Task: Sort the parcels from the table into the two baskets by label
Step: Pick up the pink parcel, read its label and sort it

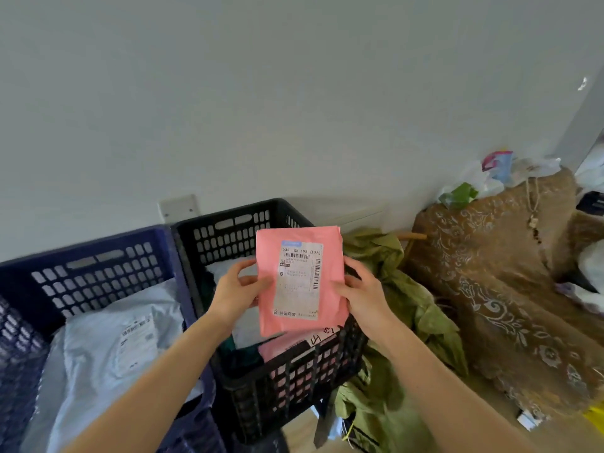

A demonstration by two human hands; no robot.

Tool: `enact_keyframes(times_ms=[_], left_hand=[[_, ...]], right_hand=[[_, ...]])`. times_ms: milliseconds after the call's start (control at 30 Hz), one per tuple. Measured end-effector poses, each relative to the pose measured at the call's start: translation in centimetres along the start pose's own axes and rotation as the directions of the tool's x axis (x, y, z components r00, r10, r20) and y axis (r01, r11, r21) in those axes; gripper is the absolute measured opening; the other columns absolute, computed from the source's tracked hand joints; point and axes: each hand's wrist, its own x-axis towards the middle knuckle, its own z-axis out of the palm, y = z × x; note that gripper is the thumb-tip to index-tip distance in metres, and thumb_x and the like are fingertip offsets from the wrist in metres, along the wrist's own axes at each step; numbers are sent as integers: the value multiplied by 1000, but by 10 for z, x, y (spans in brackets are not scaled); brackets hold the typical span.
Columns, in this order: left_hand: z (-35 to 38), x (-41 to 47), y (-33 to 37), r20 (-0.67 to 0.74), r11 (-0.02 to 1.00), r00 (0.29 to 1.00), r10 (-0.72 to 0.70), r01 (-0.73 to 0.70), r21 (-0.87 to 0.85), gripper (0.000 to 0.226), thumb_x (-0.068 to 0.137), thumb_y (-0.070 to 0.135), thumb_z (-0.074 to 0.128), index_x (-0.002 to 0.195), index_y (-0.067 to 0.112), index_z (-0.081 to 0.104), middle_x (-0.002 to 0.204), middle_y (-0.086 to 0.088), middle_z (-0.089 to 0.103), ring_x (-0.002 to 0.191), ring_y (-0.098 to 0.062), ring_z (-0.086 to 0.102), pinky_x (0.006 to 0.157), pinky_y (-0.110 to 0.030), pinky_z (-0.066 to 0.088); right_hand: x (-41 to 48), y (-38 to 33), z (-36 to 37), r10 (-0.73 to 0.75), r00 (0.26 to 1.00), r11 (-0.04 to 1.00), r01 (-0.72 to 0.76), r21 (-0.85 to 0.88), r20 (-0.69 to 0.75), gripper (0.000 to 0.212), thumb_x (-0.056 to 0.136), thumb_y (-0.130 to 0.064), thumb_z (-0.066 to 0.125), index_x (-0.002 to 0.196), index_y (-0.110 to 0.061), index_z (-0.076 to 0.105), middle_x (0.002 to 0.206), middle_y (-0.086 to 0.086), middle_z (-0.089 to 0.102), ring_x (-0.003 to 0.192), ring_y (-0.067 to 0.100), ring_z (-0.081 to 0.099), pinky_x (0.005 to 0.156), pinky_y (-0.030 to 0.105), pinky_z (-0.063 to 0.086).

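The pink parcel (300,279) is held upright, long axis vertical and label facing the camera, directly above the black basket (228,223). The left hand (237,289) and right hand (361,292) pinch its side edges. The blue basket (98,250) stands to the left.

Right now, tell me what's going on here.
A person holds a pink parcel upright in both hands, the left hand on its left edge and the right hand on its right edge, label facing them, above the black basket. That basket already holds other parcels. The blue basket beside it holds a pale grey parcel.
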Motion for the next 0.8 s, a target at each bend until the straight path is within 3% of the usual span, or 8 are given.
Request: enact_keyframes(times_ms=[100,200,267,333,433,533,667,800], left_hand=[[13,16,8,-107,1000,994,-9,8,-14,73,84,10,73,145,18,34,108,-2,64,92,-16,66,68,-27,56],[17,32,19,-219,986,973,67,-31,165,76,83,18,75,146,21,33,129,-3,55,105,-16,59,85,-36,55],[20,42,28,-242,954,963,121,-45,298,68,86,22,72,145,23,37,136,0,50,111,-15,55,94,-37,50],[24,51,37,-208,893,959,190,-81,442,56,90,22,66,141,23,44,138,1,51,120,-17,52,101,-37,45],[26,62,46,-90,758,959,270,-154,634,43,94,25,61,136,23,52,139,1,52,129,-17,47,108,-35,39],[28,72,53,-4,679,969,247,-170,714,39,96,26,56,135,20,55,139,2,53,130,-16,46,110,-35,36],[21,85,55,100,700,985,144,-173,692,32,97,24,55,128,21,61,126,5,63,117,-12,56,106,-35,42],[8,98,50,71,748,992,109,-129,651,32,97,23,56,127,19,62,124,3,64,114,-13,58,103,-35,45]], right_hand=[[29,-3,-15,1,997,999,3,-54,76,61,83,-3,70,135,-28,51,121,-9,62,109,9,60,90,38,55],[52,-4,-25,12,989,999,-6,-39,144,58,83,1,69,132,-25,52,118,-7,64,106,9,62,87,34,56],[67,-3,-30,27,982,999,-18,-48,189,58,83,3,66,134,-22,52,120,-3,64,108,13,62,89,39,56],[81,-1,-34,41,972,998,-28,-61,233,59,83,5,65,135,-22,52,119,0,65,109,17,63,91,44,55],[95,0,-32,66,949,996,-42,-84,307,58,84,5,64,133,-23,53,114,0,68,105,17,65,85,38,58],[106,-2,-25,85,924,994,-52,-98,372,56,84,7,63,127,-28,54,111,0,69,103,16,66,81,34,57],[119,-5,-11,83,899,991,-29,-131,431,56,84,8,63,123,-30,56,106,-4,71,101,15,67,85,37,57],[127,-9,1,89,883,983,-2,-186,460,57,83,8,63,126,-29,55,108,-7,68,98,11,65,80,34,58]])
